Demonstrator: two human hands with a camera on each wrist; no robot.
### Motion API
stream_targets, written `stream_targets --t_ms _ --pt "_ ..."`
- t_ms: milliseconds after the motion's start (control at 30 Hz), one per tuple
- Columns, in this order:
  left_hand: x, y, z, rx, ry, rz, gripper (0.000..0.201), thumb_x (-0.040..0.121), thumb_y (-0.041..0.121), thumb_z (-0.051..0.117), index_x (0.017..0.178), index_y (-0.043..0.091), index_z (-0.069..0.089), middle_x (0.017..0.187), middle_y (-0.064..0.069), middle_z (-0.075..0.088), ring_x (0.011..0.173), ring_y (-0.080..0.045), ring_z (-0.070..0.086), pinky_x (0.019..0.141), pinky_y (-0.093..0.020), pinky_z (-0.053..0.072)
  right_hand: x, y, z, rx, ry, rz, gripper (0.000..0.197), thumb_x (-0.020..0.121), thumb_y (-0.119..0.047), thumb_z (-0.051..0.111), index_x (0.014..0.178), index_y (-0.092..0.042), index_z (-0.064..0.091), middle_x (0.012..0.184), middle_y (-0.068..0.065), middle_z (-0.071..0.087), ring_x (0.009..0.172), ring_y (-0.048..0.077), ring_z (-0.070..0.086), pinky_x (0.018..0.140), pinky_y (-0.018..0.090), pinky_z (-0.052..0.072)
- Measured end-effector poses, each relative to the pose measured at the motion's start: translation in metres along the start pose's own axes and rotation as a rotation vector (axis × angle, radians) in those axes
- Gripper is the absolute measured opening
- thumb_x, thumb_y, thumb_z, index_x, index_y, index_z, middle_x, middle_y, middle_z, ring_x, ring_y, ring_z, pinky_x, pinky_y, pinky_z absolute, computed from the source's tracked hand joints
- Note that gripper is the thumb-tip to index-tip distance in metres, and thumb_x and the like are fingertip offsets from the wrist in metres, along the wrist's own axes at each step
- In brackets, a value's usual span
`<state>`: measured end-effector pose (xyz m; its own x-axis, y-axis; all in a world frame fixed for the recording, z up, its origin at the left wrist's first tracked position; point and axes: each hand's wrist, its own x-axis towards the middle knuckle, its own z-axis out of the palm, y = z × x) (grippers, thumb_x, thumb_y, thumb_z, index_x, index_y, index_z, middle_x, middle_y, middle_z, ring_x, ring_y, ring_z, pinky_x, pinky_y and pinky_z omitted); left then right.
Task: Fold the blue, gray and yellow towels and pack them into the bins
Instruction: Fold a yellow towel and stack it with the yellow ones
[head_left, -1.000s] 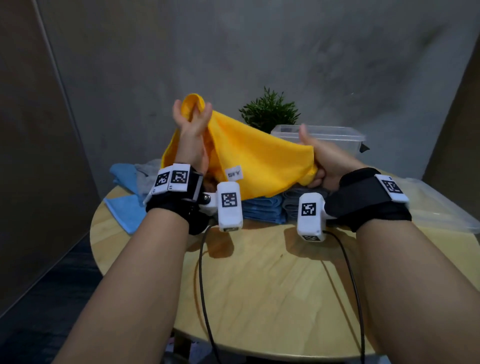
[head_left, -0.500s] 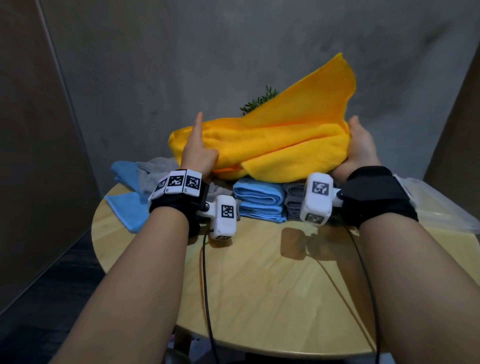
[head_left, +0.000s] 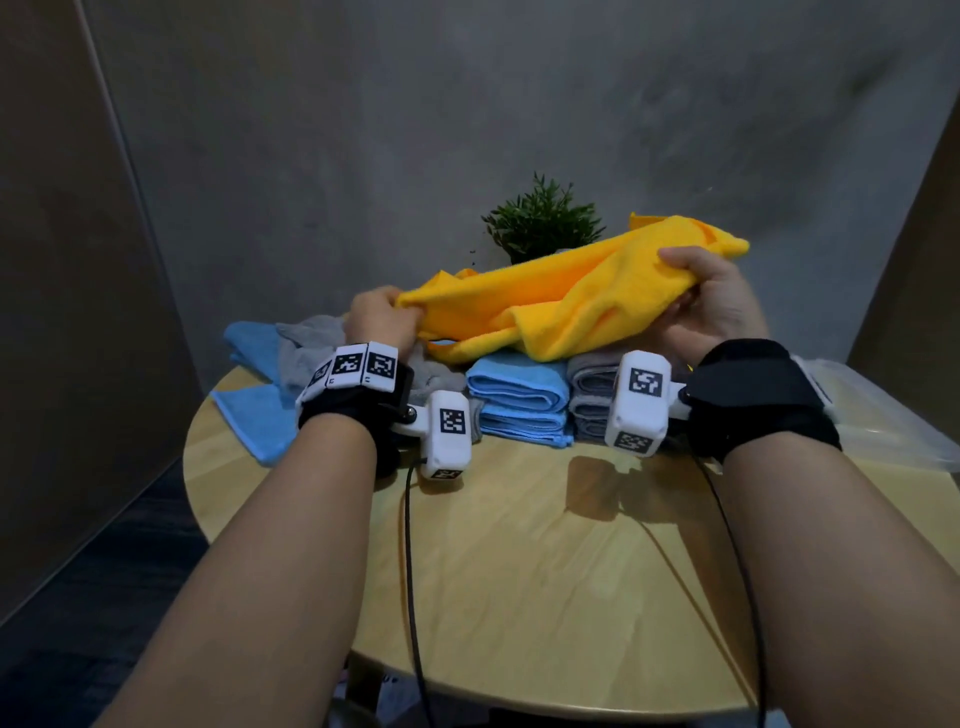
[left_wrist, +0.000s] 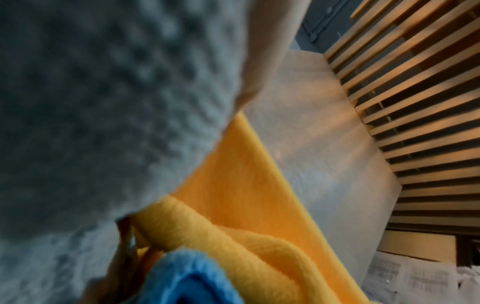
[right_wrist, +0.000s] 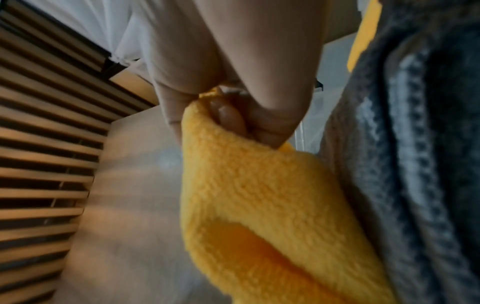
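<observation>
A yellow towel (head_left: 561, 301) hangs bunched between both hands, sagging onto the folded stacks at the back of the round table (head_left: 545, 571). My left hand (head_left: 382, 325) grips its left end. My right hand (head_left: 706, 301) grips its right end, held higher; in the right wrist view the fingers (right_wrist: 233, 107) pinch the yellow towel (right_wrist: 259, 195). Under it stand folded blue towels (head_left: 517, 397) and folded gray towels (head_left: 592, 395). The left wrist view shows gray towel (left_wrist: 91, 113), yellow towel (left_wrist: 233, 216) and blue towel (left_wrist: 192, 283) up close.
Loose blue towels (head_left: 244, 410) and a crumpled gray towel (head_left: 306, 348) lie at the table's back left. A small green plant (head_left: 543, 221) stands behind the stacks. A clear plastic bin lid (head_left: 893, 415) lies at the right edge. Cables run down from both wrists.
The raised corner of the yellow towel has dropped, and the towel is pulled out longer between the hands. The left hand has closed on its left end; the right hand shifted right.
</observation>
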<state>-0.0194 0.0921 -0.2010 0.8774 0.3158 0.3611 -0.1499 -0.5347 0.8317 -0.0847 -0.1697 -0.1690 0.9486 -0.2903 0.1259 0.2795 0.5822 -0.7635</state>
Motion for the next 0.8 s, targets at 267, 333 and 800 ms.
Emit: stream_targets --t_ms 267,333,800 --pt "-0.017 0.038 -0.02 0.071 0.348 0.169 0.076 0.077 -0.004 0.048 0.144 0.024 0.027 0.151 -0.007 0.019 0.137 -0.028 0.022 0.111 -0.038 0.017 -0.009 0.007 0.019 -0.423 -0.023 -0.23 0.03 0.097 -0.034 0.051 0.124 -0.019 0.05 0.101 -0.004 0.06 0.095 0.015 0.06 0.091 0.042 0.05" --pt "-0.024 0.045 -0.009 0.149 0.05 0.374 0.089 0.075 0.001 0.056 0.149 0.027 0.014 0.155 -0.006 0.014 0.143 -0.027 0.012 0.115 -0.044 0.009 -0.017 0.007 0.028 -0.443 -0.128 -0.21 0.025 0.099 -0.033 0.047 0.12 -0.02 0.048 0.099 -0.006 0.059 0.093 0.013 0.06 0.087 0.038 0.05" --pt "-0.023 0.059 -0.017 -0.849 -0.061 -0.025 0.028 0.098 0.03 0.047 0.106 0.007 0.06 0.086 0.005 0.062 0.08 -0.01 0.058 0.067 -0.023 0.047 -0.014 0.033 0.04 0.071 -0.575 0.161 0.102 0.079 -0.081 0.021 0.142 -0.002 0.037 0.137 0.024 0.049 0.126 0.039 0.05 0.108 0.056 0.035"
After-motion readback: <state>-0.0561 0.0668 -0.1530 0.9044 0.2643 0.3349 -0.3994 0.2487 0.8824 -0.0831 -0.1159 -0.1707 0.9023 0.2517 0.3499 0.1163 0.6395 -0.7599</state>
